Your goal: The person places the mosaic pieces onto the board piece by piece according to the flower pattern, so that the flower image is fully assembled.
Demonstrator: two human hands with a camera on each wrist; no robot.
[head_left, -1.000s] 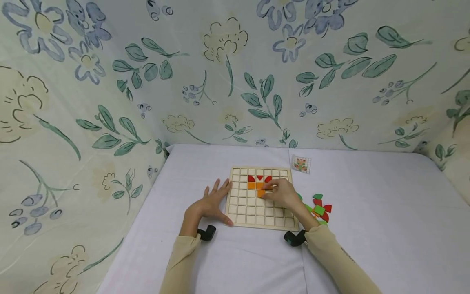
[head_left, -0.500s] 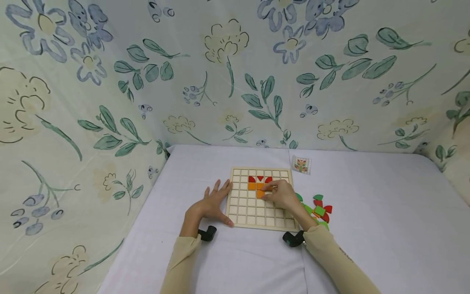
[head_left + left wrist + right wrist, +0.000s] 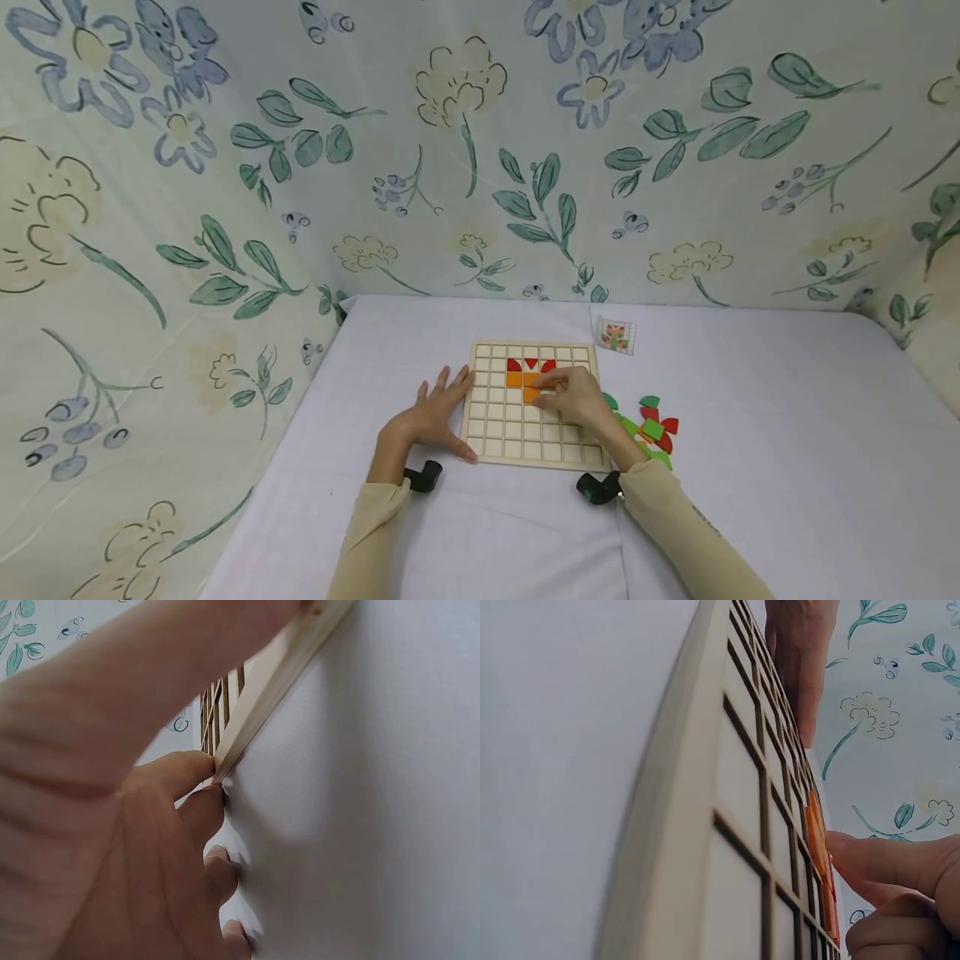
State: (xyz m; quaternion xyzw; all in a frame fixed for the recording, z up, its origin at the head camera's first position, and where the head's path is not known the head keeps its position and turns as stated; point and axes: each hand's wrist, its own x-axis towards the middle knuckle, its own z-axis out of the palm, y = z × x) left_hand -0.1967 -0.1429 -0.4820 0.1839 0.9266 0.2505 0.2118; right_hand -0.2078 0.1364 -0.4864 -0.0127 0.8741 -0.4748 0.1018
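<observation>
Orange tile [image 3: 528, 396] wrangling
Right hand [image 3: 576, 396] pinches it; probably best squared gently; left hand [image 3: 429, 419], fingers spread, braces board's [image 3: 513, 430] left edge

Legible text, numbers, brands: none in any view. Right sleeve [image 3: 690, 537], along the forearm: short dark marking [image 3: 706, 521], too small to read; whether lettering, cannot tell. Small printed card [image 3: 615, 335]: coloured figure on a grid; any characters too small to make out. Wrist views: nothing readable
</observation>
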